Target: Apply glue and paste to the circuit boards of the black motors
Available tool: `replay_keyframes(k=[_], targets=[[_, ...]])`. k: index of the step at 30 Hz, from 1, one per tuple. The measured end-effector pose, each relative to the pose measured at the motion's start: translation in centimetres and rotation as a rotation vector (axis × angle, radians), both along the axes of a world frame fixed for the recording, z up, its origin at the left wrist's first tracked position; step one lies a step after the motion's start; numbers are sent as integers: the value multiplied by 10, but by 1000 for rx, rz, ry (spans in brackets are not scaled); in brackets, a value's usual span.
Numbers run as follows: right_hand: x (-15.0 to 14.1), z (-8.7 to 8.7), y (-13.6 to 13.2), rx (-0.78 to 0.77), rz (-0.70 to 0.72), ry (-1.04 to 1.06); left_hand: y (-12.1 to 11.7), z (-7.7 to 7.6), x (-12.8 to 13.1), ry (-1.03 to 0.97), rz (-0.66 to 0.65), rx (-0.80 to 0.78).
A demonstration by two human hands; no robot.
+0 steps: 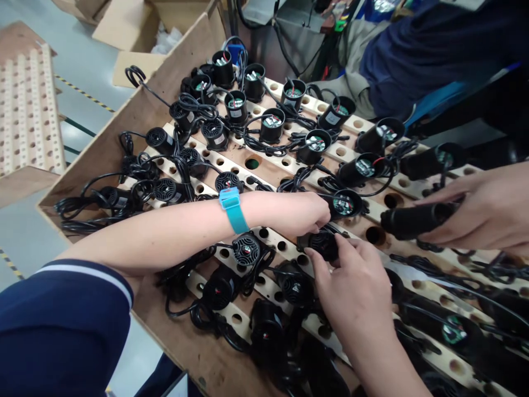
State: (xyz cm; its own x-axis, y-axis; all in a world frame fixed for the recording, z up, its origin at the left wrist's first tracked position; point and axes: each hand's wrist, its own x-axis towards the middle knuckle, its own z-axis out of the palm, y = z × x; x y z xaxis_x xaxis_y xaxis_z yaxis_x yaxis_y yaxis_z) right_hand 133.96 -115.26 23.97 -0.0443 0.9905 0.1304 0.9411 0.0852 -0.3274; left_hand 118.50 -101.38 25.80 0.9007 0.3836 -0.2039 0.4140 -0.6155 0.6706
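near the middle of the wooden tray [107,144], the right hand [357,281] pinches a black round housing [321,242] between thumb and fingers, just nearer than an open black cup [344,205]. the left hand [303,212], wearing a blue wristband [236,215], is curled beside the housing; i can't tell what it holds. at right, a co-worker's hand [491,209] holds a black cylinder [417,221].

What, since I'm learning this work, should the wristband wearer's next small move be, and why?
Perhaps steady the black part with the right hand, whose thumb and fingers span it, because the left hand, fingers curled, is close beside it and an open black cup sits just beyond.
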Motion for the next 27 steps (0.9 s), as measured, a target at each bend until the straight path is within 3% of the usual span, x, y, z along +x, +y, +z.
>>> replay_keyframes(k=[11,27], targets=[[-4,-2,-2,43,-23,8,6,3,0,29,-24,-84],[-12,4,-3,-69,-77,-56,10,4,-6,-11,-27,-224]])
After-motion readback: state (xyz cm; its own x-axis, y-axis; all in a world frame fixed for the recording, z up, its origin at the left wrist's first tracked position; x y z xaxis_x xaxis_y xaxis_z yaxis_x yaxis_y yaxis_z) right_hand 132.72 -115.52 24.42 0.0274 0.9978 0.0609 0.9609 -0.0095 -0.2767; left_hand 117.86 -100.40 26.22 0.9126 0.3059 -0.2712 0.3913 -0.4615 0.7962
